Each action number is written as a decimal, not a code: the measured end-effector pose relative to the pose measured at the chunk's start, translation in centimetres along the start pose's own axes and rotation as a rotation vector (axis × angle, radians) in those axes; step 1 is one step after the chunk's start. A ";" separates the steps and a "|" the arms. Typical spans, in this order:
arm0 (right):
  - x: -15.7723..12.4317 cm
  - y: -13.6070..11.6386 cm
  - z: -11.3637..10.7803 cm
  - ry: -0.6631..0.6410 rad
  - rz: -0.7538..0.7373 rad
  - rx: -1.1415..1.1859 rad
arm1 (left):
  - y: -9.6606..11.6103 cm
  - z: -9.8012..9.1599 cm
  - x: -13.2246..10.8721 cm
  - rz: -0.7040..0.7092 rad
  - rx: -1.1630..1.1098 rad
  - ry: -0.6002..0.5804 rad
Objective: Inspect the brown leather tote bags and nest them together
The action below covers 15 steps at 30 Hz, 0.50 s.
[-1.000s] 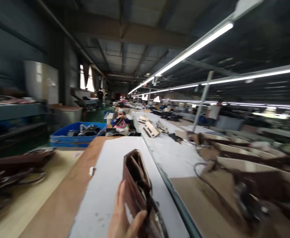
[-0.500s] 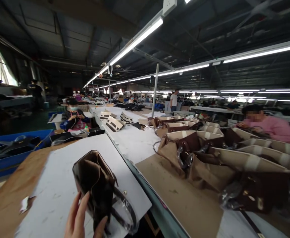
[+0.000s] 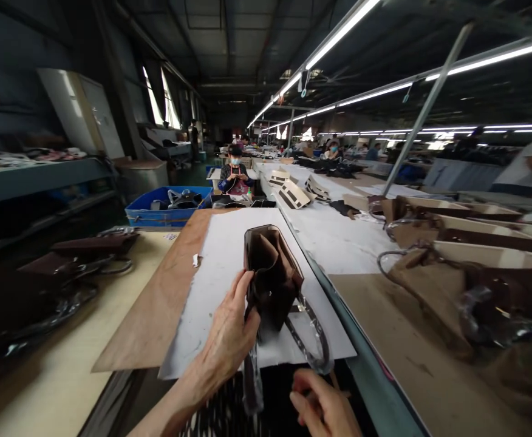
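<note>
A dark brown handbag stands on the white sheet in front of me, its top gaping and its lighter brown lining showing. My left hand grips the bag's left side, thumb at the near edge and fingers along the wall. Plastic film wraps the bag's handles; one handle loops out to the right, and another hangs toward me. Below the right loop is my right hand, loosely curled with its fingers apart. Nothing shows in it, and it is not touching the bag.
Brown-and-tan bags crowd the right-hand table. Darker bags lie on a pale board at left. Beyond my white sheet stand a blue bin and a seated person. A metal pole rises at right.
My view has swung left, bringing the left-hand bags and my right hand into sight. My left hand stays on the handbag, which now appears farther from me.
</note>
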State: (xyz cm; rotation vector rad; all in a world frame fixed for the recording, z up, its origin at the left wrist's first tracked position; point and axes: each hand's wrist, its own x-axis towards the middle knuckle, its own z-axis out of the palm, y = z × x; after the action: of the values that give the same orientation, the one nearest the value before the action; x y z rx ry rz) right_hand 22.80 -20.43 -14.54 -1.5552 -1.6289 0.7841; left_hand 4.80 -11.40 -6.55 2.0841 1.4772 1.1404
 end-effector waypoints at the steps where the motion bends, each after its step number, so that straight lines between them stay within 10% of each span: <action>1: 0.4 0.1 0.9 0.049 -0.031 0.017 | 0.0 -0.1 -0.1 -0.001 0.009 0.000; 15: 11.3 -4.8 5.1 0.085 -0.330 -0.301 | -0.4 -3.9 0.1 -0.249 -0.016 -0.123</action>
State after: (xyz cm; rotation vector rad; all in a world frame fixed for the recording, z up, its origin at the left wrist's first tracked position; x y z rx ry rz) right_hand 16.03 -9.27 -12.18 -1.4396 -1.9397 0.3032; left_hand 1.55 -11.76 -4.39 1.8600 1.6080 0.9107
